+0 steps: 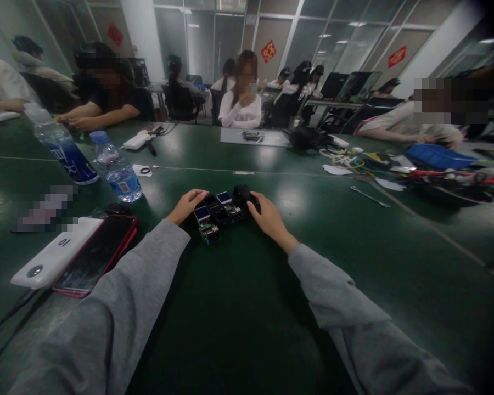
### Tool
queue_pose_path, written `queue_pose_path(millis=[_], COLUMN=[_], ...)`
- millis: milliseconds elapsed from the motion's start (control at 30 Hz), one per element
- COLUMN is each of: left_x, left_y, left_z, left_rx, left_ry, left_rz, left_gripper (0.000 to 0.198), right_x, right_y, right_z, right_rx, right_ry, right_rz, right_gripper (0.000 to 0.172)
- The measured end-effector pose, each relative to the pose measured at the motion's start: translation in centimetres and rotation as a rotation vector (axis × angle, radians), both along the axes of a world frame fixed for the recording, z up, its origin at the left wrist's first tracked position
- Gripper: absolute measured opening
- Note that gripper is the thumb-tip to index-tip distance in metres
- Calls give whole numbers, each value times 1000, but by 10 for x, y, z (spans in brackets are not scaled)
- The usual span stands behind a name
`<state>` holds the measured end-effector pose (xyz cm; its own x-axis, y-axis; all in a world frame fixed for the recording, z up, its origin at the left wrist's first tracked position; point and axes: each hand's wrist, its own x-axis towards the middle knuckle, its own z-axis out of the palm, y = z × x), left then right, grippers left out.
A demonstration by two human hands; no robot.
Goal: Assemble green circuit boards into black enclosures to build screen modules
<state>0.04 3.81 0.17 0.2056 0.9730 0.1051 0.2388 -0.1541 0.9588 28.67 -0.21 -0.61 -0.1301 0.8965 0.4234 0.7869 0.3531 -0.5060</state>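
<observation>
My left hand [186, 206] rests at the left end of a cluster of small electronics, its fingers stretched out past the far edge and not visibly gripping anything. Closest to it is a circuit board with a small screen [203, 213]. Beside this board lie a second small screen [224, 198] and another green circuit board [233, 210], with black parts between them. My right hand [270, 218] is closed on a rounded black casing [242, 194] at the cluster's right end, thumb on the near side. Its underside is hidden.
At left stand two water bottles [121, 173] [68, 151], near a red-cased phone [96, 255], a white power bank [60, 252] and a black mouse [117, 209]. A wrench [369, 196], tangled cables [346, 159] and a blue tray [440, 156] lie right. Several people sit beyond.
</observation>
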Motion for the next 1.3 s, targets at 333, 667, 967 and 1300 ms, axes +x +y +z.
queue_pose_path(millis=[333, 667, 967, 1300], left_x=[-17, -21, -19, -17], left_y=[3, 5, 5, 5], left_z=[14, 12, 9, 6], left_rx=[-75, -121, -132, -156], left_ry=[103, -32, -73, -58], left_rz=[-306, -286, -215, -148], left_gripper=[63, 48, 36, 38], right_x=[2, 2, 3, -2], right_y=[4, 3, 3, 2], right_z=[-3, -1, -2, -1], right_rx=[33, 5, 5, 150], right_ry=[44, 67, 65, -27], right_rz=[-31, -23, -8, 55], right_gripper=[50, 51, 51, 45])
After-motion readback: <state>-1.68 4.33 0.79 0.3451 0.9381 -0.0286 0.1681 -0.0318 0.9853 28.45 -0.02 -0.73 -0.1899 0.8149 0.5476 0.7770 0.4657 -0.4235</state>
